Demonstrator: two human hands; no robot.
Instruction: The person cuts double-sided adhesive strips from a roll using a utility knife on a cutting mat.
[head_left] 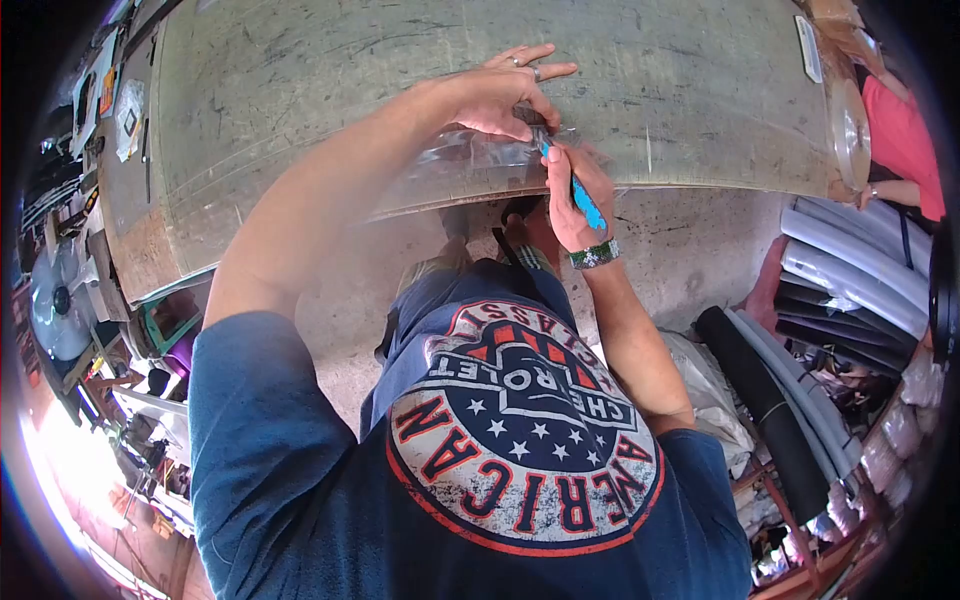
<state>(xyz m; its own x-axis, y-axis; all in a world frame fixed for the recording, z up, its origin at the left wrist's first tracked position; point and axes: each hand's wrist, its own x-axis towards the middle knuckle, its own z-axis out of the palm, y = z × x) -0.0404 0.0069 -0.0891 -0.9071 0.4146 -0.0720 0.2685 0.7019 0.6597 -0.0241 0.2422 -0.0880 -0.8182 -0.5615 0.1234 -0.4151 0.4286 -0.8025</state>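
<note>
My left hand [500,97] is over the front part of the worktable [350,90]. Its thumb and forefinger close on a small dark piece [533,117], while the other fingers, two with rings, stretch away to the right. My right hand [580,190], with a beaded bracelet at the wrist, is wrapped round a blue utility knife [587,203]. The knife's front end points up at the dark piece, right by my left thumb. A clear plastic sheet [470,150] lies under my left wrist along the table's front edge; the knife tip overlaps its right end.
At the right, a person in a pink top [905,140] stands by the table end, near a roll of clear tape [850,135]. Rolls of material [850,265] and a black roll [765,410] fill the lower right. A fan [62,300] stands at the left.
</note>
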